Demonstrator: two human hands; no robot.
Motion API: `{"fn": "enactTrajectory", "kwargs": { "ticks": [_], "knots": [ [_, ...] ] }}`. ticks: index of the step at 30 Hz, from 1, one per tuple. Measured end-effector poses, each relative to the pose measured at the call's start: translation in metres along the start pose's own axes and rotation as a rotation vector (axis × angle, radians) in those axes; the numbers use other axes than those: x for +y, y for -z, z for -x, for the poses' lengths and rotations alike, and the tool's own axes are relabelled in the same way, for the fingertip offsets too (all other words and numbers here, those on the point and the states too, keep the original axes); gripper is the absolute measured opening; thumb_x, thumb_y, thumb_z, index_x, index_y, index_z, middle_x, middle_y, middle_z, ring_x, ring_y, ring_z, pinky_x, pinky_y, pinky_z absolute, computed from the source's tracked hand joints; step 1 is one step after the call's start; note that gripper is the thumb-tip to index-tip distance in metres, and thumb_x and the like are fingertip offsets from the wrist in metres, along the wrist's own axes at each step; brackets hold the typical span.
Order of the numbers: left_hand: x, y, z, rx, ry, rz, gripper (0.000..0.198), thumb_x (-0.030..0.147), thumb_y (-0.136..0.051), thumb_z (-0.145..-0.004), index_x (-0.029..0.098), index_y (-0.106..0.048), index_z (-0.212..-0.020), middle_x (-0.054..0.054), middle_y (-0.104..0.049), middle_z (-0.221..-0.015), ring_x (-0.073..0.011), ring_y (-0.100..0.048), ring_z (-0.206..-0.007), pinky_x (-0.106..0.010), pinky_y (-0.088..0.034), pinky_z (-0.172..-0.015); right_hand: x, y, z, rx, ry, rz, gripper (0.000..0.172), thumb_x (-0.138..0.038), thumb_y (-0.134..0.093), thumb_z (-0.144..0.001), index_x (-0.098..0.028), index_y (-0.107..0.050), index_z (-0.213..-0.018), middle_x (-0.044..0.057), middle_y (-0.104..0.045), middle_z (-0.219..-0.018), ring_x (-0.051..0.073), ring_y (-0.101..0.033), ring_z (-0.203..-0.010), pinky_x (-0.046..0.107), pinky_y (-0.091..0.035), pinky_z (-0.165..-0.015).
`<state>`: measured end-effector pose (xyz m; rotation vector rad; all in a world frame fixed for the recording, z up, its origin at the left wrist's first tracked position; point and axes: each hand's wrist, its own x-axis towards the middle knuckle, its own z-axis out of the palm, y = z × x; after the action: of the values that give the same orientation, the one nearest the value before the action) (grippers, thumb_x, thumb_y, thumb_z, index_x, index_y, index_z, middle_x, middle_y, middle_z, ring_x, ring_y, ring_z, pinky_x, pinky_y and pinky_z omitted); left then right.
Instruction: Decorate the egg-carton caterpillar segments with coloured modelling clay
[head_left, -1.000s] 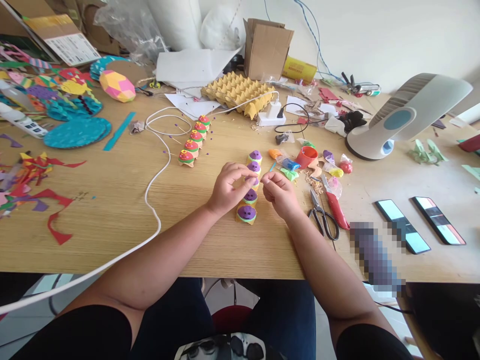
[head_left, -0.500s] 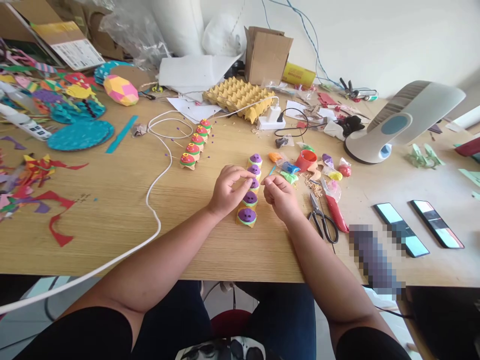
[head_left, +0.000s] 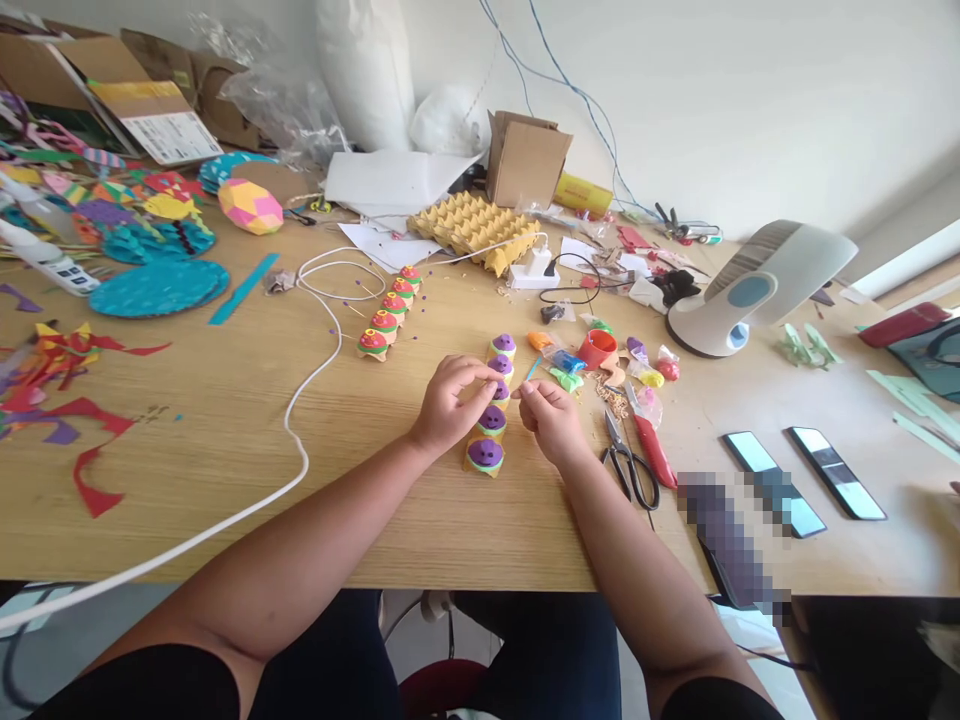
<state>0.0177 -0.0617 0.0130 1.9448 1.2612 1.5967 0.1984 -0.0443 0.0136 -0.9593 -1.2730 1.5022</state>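
A row of egg-carton cups [head_left: 484,455] with purple clay tops, dark dot eyes and smiles runs away from me. Over its left side is my left hand [head_left: 454,405], thumb and forefinger drawn close together in a pinch beside a middle cup. My right hand [head_left: 551,418] is on the right side, with thumb and forefinger pressed together and the other fingers curled. Whatever either pinch holds is too small to make out. Farther left stands a second row of egg-carton cups [head_left: 383,322], with red and green clay and pins sticking out sideways.
Right of the row lie clay packets [head_left: 568,360], a red ring-shaped container [head_left: 598,348], scissors [head_left: 628,465] and a red-handled cutter [head_left: 655,452]. A white fan [head_left: 750,295] and two phones [head_left: 836,472] stand beyond. Behind is a yellow egg tray [head_left: 472,225]. A white cable [head_left: 289,400] crosses the left side.
The camera view has tilted up and shifted slightly, so everything sits lower in the picture. Both hands keep nearly the same pose at the purple row.
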Motion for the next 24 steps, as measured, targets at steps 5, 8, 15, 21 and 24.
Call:
{"fn": "enactTrajectory", "kwargs": {
  "ticks": [5,8,15,21,24],
  "knots": [
    [0.0007,0.0003,0.0013,-0.027,-0.013,0.061,0.013,0.026,-0.062,-0.094,0.024,-0.074,-0.097,-0.004,-0.072,-0.097,-0.0205,-0.062,-0.100,-0.039,-0.049,-0.095,0.0030,0.0018,-0.0009,0.005,-0.002,-0.016,0.037,-0.054,-0.076,-0.079,-0.019,-0.063,-0.081,-0.009,-0.038,-0.050,0.006,-0.026,-0.045,0.023,-0.017,-0.045],
    [-0.0005,-0.0004,0.0019,-0.026,-0.025,0.064,0.014,0.027,-0.061,-0.094,0.024,-0.075,-0.098,-0.004,-0.072,-0.098,-0.0210,-0.063,-0.102,-0.040,-0.049,-0.097,0.0032,0.0021,-0.0008,-0.012,-0.006,-0.015,0.041,-0.058,-0.070,-0.083,-0.018,-0.062,-0.077,-0.009,-0.036,-0.050,0.006,-0.026,-0.045,0.023,-0.018,-0.046],
    [-0.0007,-0.0016,0.0008,-0.033,-0.040,0.054,0.015,0.028,-0.060,-0.094,0.025,-0.074,-0.097,-0.004,-0.072,-0.097,-0.0213,-0.063,-0.101,-0.040,-0.050,-0.095,0.0010,0.0013,0.0000,-0.001,-0.003,0.030,0.042,-0.060,-0.070,-0.082,-0.019,-0.061,-0.078,-0.009,-0.037,-0.051,0.007,-0.026,-0.046,0.023,-0.019,-0.046],
    [0.0019,-0.0017,-0.0004,-0.030,-0.066,0.055,0.012,0.025,-0.062,-0.093,0.024,-0.074,-0.096,-0.004,-0.073,-0.094,-0.0211,-0.063,-0.098,-0.040,-0.050,-0.093,0.0003,0.0012,0.0006,-0.007,-0.010,0.047,0.042,-0.060,-0.071,-0.082,-0.019,-0.061,-0.077,-0.008,-0.037,-0.051,0.007,-0.027,-0.046,0.023,-0.019,-0.046],
    [0.0026,-0.0017,-0.0005,-0.033,-0.075,0.053,0.012,0.026,-0.063,-0.093,0.025,-0.074,-0.096,-0.004,-0.073,-0.094,-0.0212,-0.064,-0.098,-0.040,-0.050,-0.093,0.0003,0.0009,0.0009,-0.004,-0.007,0.056,0.040,-0.058,-0.073,-0.081,-0.019,-0.062,-0.079,-0.008,-0.039,-0.052,0.007,-0.027,-0.046,0.024,-0.019,-0.046]
  ]
}}
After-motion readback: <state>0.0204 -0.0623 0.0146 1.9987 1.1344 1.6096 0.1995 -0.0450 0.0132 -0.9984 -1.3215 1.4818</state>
